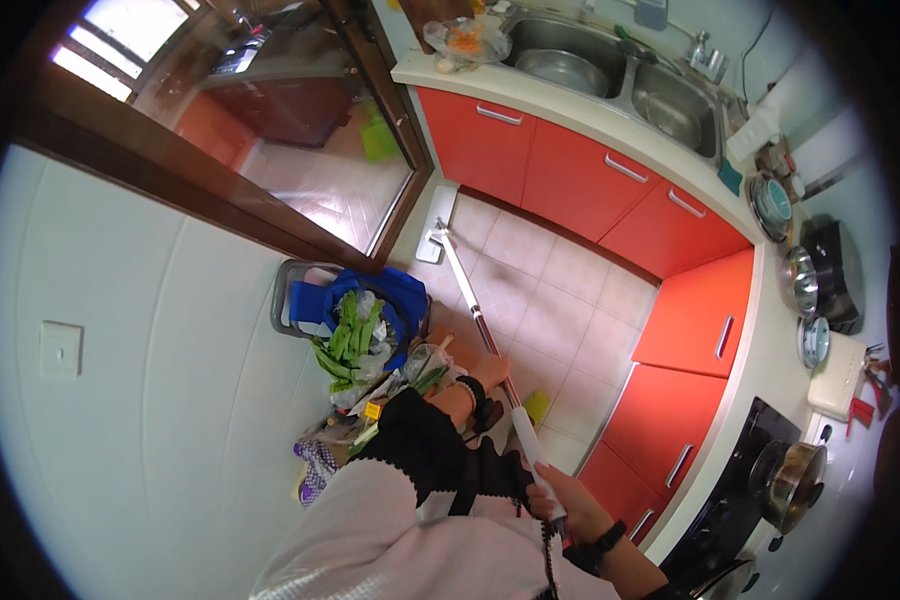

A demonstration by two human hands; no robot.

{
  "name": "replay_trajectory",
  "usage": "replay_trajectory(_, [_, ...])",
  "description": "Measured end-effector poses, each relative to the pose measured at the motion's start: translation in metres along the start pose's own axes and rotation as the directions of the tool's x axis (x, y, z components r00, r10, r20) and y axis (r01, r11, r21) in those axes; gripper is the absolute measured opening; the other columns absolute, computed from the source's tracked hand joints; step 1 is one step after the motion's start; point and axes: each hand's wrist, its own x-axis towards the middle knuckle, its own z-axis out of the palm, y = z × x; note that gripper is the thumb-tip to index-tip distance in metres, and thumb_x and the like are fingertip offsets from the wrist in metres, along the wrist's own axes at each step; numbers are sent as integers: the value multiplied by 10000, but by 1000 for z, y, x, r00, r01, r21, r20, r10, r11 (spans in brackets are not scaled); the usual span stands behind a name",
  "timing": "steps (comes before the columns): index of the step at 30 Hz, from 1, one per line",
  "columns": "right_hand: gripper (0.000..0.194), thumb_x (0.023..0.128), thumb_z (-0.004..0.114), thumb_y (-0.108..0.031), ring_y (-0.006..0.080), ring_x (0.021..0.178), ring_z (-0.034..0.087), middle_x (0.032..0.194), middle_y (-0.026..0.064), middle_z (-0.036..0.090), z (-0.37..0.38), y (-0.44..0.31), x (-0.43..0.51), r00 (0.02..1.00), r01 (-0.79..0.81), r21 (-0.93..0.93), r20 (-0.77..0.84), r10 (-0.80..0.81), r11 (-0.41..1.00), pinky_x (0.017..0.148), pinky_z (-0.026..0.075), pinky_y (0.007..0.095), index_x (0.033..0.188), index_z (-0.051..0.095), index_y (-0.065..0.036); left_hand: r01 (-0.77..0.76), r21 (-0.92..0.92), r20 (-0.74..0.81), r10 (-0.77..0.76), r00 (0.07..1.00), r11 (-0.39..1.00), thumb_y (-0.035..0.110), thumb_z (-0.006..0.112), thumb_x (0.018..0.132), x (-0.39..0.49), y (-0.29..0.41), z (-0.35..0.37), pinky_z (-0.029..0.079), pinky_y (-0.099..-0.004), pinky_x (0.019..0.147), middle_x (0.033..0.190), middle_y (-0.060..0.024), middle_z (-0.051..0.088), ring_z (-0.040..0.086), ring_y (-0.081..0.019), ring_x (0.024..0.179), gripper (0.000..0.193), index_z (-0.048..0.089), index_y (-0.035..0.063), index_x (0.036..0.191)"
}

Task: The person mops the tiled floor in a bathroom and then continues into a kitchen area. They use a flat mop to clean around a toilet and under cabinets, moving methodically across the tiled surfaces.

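A flat mop [460, 274] with a white and red-brown pole runs from my body to the far left corner of the tiled floor. Its white rectangular head [436, 225] lies on the floor between the door frame and the red cabinets. My left hand [487, 369], with a dark band and a bead bracelet at the wrist, is closed around the middle of the pole. Lower down, my right hand [566, 499], wearing a black wristband, grips the white handle near its end, close to my waist.
Left of the pole stand a blue bag [409, 292] with green leaves and a grey-rimmed bin [279, 300]. Red cabinets [570, 180] line the far and right sides. A glass door [307, 142] stands at the upper left. Pots and a hob [720, 487] are on the right counter.
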Motion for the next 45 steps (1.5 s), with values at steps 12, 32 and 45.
replay_trajectory(12, [341,1019,440,-248,65,443,359,652,4,437,24,-1,-67,998,-24,-269,-60,8,963,398,321,196,1329,419,-108,211,-958,87,-508,857,192,285,552,816,-52,61,-4,489,-449,593,619,-185,640,629,-374,596,359,640,-9,628])
replay_trajectory(32, [271,987,529,-234,60,424,342,601,-27,389,66,-18,65,994,106,-187,54,-98,977,389,291,228,1239,477,-149,241,-967,159,-550,820,80,172,609,851,14,-61,-44,461,-401,446,621,-142,605,620,-274,518,277,606,-63,705])
replay_trajectory(45, [255,1003,493,-331,54,428,335,611,-39,388,37,-30,71,987,95,19,131,-97,995,391,299,216,1169,529,-141,67,-69,158,-55,986,995,128,650,799,63,-75,-47,546,-413,635,782,-157,668,671,-312,729,142,659,-14,807])
